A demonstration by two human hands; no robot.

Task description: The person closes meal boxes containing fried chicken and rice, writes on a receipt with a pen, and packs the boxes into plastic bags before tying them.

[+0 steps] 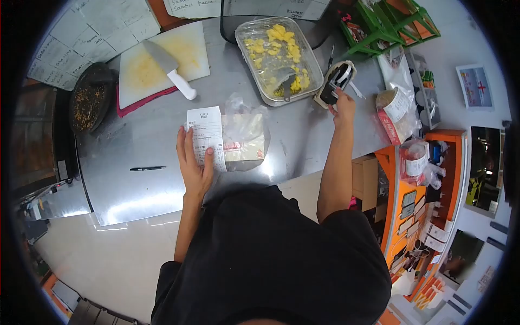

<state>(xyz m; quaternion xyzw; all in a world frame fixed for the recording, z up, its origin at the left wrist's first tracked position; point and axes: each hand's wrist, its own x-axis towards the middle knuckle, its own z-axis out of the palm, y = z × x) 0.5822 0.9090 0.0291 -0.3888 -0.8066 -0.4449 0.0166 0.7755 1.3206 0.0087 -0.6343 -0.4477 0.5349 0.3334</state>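
My left hand (196, 165) lies with its fingers apart on a printed paper receipt (206, 127), holding it flat. Beside and partly under the receipt is a clear plastic bag (235, 105) with a pale box (249, 135) in it, red print on its front. My right arm stretches to a small beige-rimmed holder (324, 101). There the fingers of my right hand (343, 103) close at the edge of a black object (337, 84) with shiny parts, perhaps a stapler; the grip is partly hidden.
A tray (260, 92) of yellow pieces stands near the right hand. A knife (169, 67) lies on a cutting board (192, 40), left of it a dark stone mortar (89, 105). A pen (148, 168) rests on the metal table (124, 195). Green baskets (374, 32) and a bagged package (395, 116) stand right.
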